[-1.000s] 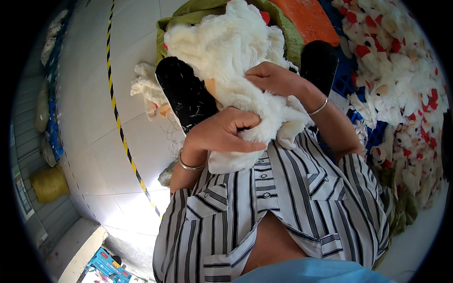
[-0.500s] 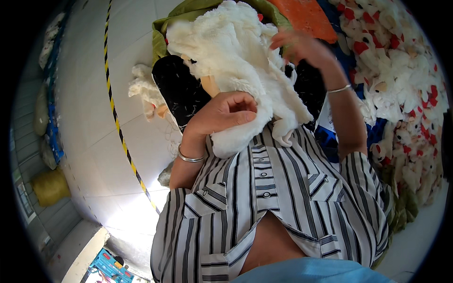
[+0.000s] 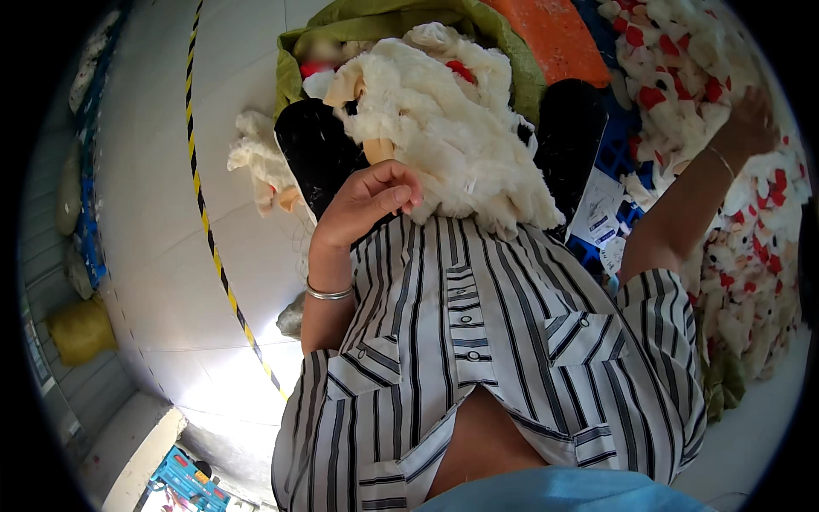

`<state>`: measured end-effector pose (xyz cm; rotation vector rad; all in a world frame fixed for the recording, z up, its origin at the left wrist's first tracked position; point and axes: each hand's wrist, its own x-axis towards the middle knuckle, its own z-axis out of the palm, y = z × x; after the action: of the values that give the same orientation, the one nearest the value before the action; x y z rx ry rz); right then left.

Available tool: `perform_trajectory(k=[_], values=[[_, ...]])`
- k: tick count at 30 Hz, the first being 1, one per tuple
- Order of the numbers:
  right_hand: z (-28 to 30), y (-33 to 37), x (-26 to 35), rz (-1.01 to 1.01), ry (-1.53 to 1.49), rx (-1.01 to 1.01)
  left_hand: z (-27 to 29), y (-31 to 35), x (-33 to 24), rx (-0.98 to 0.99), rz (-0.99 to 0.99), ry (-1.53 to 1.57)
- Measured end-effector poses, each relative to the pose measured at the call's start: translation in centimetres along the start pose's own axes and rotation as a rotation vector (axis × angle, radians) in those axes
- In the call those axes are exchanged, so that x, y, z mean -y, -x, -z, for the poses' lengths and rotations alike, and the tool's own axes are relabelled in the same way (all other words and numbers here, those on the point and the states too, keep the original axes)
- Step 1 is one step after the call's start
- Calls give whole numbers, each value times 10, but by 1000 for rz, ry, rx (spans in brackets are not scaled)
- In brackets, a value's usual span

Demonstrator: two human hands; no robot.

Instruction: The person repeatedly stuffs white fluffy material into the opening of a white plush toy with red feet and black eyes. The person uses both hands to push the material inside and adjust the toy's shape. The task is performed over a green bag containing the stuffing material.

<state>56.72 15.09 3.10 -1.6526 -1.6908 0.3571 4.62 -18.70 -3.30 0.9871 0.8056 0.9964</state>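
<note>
My left hand is closed in a loose curl, thumb against the bent fingers, at the near left edge of the white plush pieces on my lap. Whether its fingertips hold anything small is hidden. The plush is fluffy cream-white fabric, with a tan patch and a bit of red showing. Far out to the right, my right hand is over a heap of white and red plush pieces; it is dark and smeared, so its fingers do not show clearly.
Beyond my lap sits an open green sack, with an orange sheet beside it. A loose white plush piece lies on the pale floor to the left, near a yellow-black striped tape line. Blue crates stand at the right.
My right hand has swung from above the lap out to the right. My left hand has drawn slightly left, off the plush. The long plush piece across my lap is gone from there.
</note>
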Motion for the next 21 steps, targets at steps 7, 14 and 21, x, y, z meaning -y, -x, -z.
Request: perform_trajectory(k=[7,14,21], values=[[-191,154,156,138,-658,840,-14,-12,-7,32,79,-38],[-212,186,203,88,-388,913,4,-9,14,-113,119,-75],[-118,215,247,565,-825,1356,7,-25,40,-379,-156,489]])
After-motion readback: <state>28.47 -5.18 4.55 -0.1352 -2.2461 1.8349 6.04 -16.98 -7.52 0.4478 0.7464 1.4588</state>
